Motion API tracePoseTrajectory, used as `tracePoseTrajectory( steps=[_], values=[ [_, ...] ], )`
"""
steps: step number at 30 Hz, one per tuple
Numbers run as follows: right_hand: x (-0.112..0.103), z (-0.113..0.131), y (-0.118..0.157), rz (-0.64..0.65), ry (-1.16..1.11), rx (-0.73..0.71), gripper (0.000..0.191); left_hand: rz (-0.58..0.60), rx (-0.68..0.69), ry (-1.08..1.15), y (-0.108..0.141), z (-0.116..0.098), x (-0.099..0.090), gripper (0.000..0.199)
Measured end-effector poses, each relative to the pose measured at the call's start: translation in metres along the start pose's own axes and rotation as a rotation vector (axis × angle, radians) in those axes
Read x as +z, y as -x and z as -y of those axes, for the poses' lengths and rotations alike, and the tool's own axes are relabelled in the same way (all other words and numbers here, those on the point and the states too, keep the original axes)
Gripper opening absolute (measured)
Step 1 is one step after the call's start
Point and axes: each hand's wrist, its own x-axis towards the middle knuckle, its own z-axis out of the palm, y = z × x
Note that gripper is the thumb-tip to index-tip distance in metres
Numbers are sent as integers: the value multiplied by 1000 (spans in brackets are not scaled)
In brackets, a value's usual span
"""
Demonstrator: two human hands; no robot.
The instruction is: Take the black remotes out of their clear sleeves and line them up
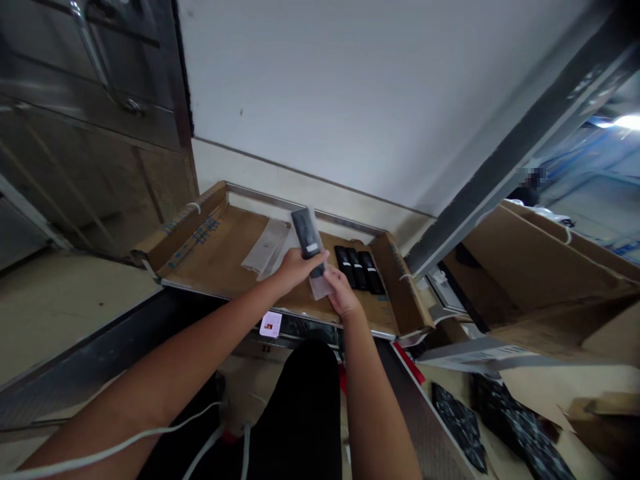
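**Bagging black units at the flattened carton**

Left hand (pixel 296 265) is closed round a black remote-like unit (pixel 305 239). Right hand (pixel 340 293) pinches the clear sleeve (pixel 320 285) at its lower end; probably half sleeved, view blurred. Beyond, three finished units (pixel 360 268) lie side by side on the cardboard tray (pixel 210 253), spare sleeves (pixel 267 245) to their left.

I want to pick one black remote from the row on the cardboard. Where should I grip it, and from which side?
Probably take the rightmost remote of the row: its right long edge is free, while the other side touches its neighbour. Come from above and pinch the near short end, which faces the right hand. The cardboard just before it is bare.
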Motion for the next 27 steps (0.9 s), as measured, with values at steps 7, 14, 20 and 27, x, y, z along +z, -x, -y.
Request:
tracePoseTrajectory(
  steps=[7, 14, 20, 27],
  values=[
    [2, -1, 4, -6, -32, 74, 43, -54, 153, -8, -32, -10, -7, 48],
    [4, 2, 4, 2, -34, 94, 44, -14, 254, -123, -39, -34, -23, 47],
    [5, 4, 6, 24, -3, 102, 43, -53, 320, -204, -44, -40, -22, 40],
    [3, 2, 4, 77, 18, 62, 41, -160, 492, -430, -39, -53, -22, 42]
  ],
)
